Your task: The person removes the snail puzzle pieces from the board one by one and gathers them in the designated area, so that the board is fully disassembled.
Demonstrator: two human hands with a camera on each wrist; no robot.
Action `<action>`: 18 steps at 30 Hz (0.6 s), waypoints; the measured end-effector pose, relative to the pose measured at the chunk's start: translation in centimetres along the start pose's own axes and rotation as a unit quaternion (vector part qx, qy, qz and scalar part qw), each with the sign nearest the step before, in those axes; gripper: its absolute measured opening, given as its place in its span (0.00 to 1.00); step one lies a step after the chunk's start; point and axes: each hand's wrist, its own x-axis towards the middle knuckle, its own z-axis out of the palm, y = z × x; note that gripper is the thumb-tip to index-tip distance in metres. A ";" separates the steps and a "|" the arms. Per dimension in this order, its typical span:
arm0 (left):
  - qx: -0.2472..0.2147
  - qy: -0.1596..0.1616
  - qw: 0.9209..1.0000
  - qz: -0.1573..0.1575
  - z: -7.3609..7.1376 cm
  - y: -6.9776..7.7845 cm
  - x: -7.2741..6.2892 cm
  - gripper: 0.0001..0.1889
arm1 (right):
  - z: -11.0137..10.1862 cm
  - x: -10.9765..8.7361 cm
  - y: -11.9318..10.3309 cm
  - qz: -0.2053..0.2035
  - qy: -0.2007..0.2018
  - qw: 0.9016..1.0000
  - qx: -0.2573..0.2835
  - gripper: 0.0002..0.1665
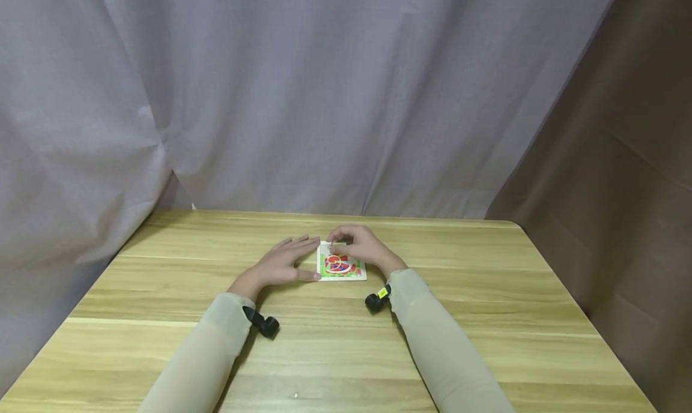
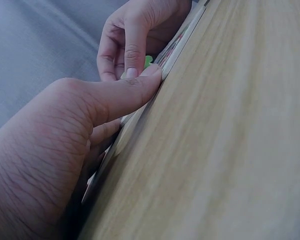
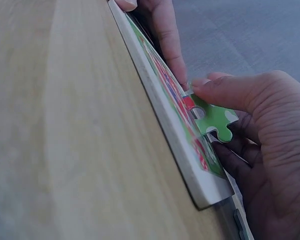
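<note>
A small square jigsaw puzzle [image 1: 343, 268] in a white tray [image 3: 177, 142], printed in red and green, lies flat on the table between my two hands. My left hand [image 1: 282, 264] rests at its left side with fingers spread; in the left wrist view its thumb [image 2: 125, 96] touches the tray's near corner. My right hand [image 1: 364, 245] is over the puzzle's far right part. Between thumb and fingers it pinches a green jigsaw piece [image 3: 219, 120] with white spots, tilted above the puzzle. The head view hides most of that piece behind the fingers.
The wooden table [image 1: 324, 353] has its far edge a little beyond the hands. Behind it hangs a grey curtain [image 1: 303, 101], with a browner curtain [image 1: 622, 209] on the right. Black wrist cameras [image 1: 268, 327] sit on both sleeves. A tiny pale speck [image 1: 295, 395] lies near the front.
</note>
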 end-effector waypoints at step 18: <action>-0.001 0.004 1.000 0.002 0.2 -0.2 0.2 0.50 | -0.3 -0.1 0.6 -0.004 0.002 0.999 -0.040 0.13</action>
